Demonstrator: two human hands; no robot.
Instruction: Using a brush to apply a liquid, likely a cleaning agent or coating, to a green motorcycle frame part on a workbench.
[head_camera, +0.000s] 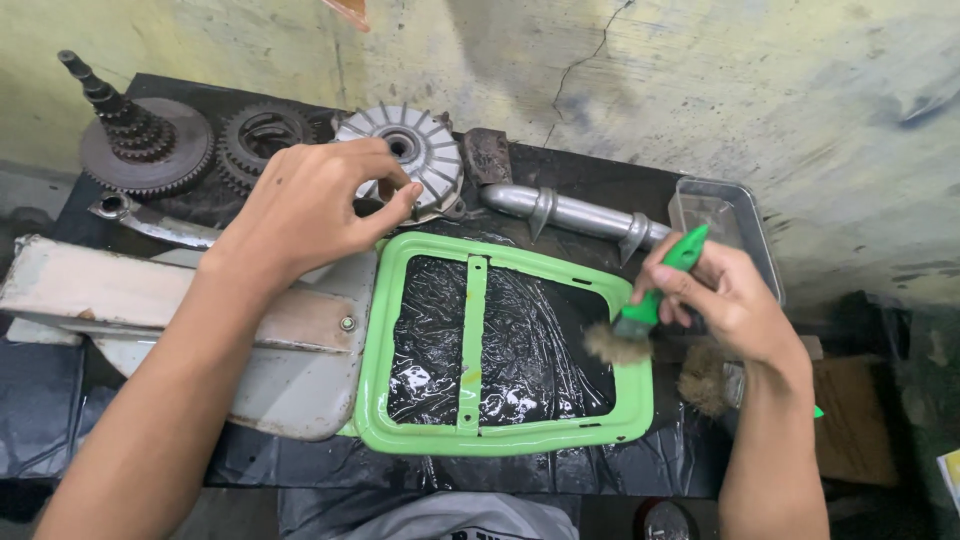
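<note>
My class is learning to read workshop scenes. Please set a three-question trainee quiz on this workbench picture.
1. True or false: the right hand holds a green-handled paintbrush.
2. What colour is the rectangular metal frame on the black plastic sheet?
3. The left hand touches: A) the finned silver metal fan wheel B) the dark toothed gear with shaft

Key: 1 true; 2 light green; 3 A

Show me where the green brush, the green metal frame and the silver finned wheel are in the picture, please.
green brush (662, 285), head view, on the green handle held by the right hand.
green metal frame (470, 340), head view, on its middle crossbar.
silver finned wheel (432, 150), head view, on its finned face, right of the hub.
</note>
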